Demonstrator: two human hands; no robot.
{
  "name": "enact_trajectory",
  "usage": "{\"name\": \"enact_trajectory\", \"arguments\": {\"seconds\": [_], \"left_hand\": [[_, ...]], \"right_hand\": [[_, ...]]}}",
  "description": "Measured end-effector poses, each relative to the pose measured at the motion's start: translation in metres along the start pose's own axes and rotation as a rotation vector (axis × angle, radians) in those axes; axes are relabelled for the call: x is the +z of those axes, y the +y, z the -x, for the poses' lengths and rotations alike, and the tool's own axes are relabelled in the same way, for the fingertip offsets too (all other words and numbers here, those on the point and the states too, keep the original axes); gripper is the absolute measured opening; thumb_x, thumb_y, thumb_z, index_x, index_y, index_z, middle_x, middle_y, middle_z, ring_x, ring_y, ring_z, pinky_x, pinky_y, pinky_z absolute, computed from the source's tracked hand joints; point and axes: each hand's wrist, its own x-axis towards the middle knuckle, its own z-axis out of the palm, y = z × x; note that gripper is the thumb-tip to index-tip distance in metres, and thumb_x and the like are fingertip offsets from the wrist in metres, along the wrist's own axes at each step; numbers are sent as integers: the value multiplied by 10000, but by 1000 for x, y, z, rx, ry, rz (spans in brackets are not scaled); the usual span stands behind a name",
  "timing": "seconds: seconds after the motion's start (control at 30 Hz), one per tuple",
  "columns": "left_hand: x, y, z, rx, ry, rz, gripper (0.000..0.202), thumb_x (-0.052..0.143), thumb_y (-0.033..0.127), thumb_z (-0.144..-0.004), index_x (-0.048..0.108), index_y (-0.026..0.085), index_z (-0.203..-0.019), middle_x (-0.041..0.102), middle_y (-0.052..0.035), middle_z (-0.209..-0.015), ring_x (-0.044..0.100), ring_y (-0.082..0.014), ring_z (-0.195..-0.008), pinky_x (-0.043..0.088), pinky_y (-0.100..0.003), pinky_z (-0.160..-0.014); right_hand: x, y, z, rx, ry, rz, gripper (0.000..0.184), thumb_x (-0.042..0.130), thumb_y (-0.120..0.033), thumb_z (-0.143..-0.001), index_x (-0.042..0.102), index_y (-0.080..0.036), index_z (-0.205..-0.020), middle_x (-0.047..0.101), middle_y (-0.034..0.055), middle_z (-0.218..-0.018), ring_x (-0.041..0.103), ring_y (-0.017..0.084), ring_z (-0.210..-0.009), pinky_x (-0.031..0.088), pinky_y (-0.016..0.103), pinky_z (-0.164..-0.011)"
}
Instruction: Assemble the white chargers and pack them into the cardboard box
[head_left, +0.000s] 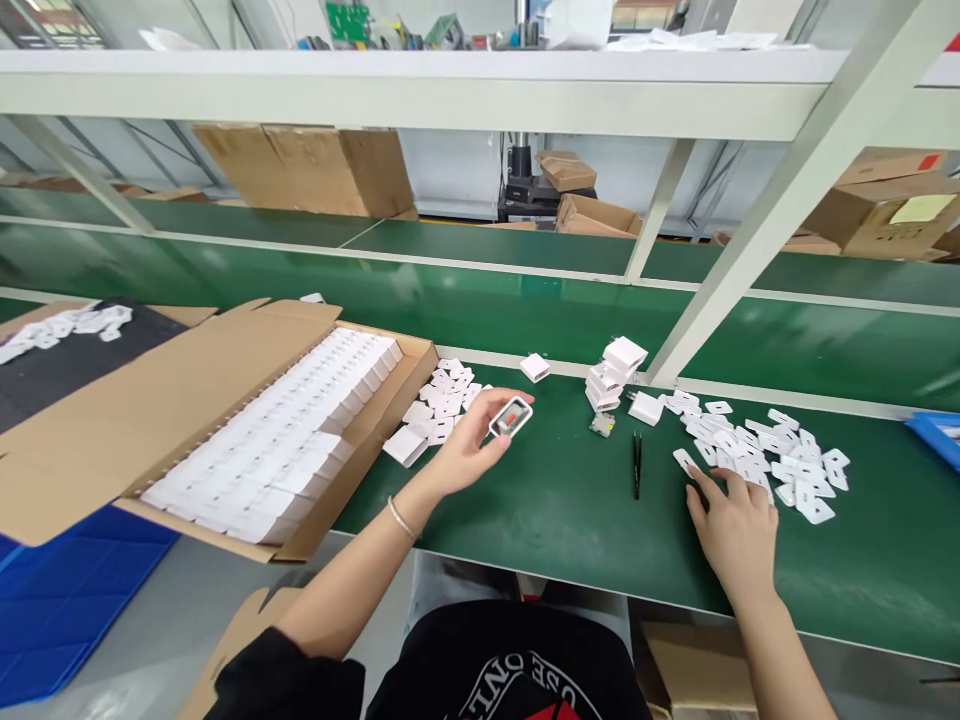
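My left hand [484,440] is closed around a small white plastic housing [511,418]. Its open end faces me, with dark and red parts visible inside. At the near edge of a pile of white cover plates [806,470], my right hand [735,525] has its thumb and index finger at the end of one white cover plate [683,461]. Black tweezers [637,465] lie between the two hands. Beyond them are stacked white housings [615,370], a single white housing [646,408] and a small bare circuit part [602,424].
On the left, an open cardboard box [409,385] holds rows of white housings [277,430]. More cover plates [448,395] lie beside it, near a loose housing [406,446]. A slanted white post [780,190] rises behind the right-hand pile. A blue bin [937,435] sits at far right.
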Motion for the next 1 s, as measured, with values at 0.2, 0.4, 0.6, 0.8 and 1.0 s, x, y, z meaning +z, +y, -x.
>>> {"name": "enact_trajectory", "arguments": {"seconds": [0.2, 0.4, 0.6, 0.8, 1.0], "left_hand": [[21, 21, 20, 17, -13, 78, 483, 523, 548, -1061, 560, 236, -1427, 596, -165, -1433, 571, -329, -1330, 520, -441, -1043], [32, 16, 31, -21, 29, 231, 500, 512, 582, -1048, 628, 216, -1368, 642, -152, -1334, 605, -319, -1233, 520, -420, -1012], [48, 9, 48, -257, 51, 436, 487, 472, 602, -1031, 644, 198, -1243, 660, -110, -1214, 624, -255, -1057, 497, -352, -928], [62, 9, 55, -377, -40, 378, 527, 463, 646, -1019, 641, 183, -1197, 646, -87, -1160, 599, -247, -1034, 455, -347, -943], [65, 13, 52, -368, -153, 234, 603, 334, 681, -1064, 647, 185, -1203, 657, -78, -1100, 594, -250, -988, 443, -350, -905]], "right_hand": [[-12, -23, 5, -156, -46, -255, 340, 435, -343, -1094, 726, -177, -1151, 751, 130, -1130, 614, 301, -967, 393, 382, -722], [-6, -26, 7, -90, -64, -422, 293, 457, -379, -1075, 679, -195, -1027, 736, 118, -1012, 633, 282, -869, 451, 392, -750], [-23, -48, -3, 141, -76, -675, 257, 590, -408, -991, 683, -217, -1136, 720, 86, -989, 648, 249, -823, 517, 372, -733], [-87, -103, -21, 16, -32, -983, 257, 641, -231, -992, 673, -268, -1244, 675, 74, -1138, 674, 230, -990, 569, 369, -896], [-109, -133, -25, -158, -111, -1098, 422, 617, -129, -996, 583, -290, -1385, 689, 57, -1163, 697, 209, -1052, 598, 339, -914]]}}
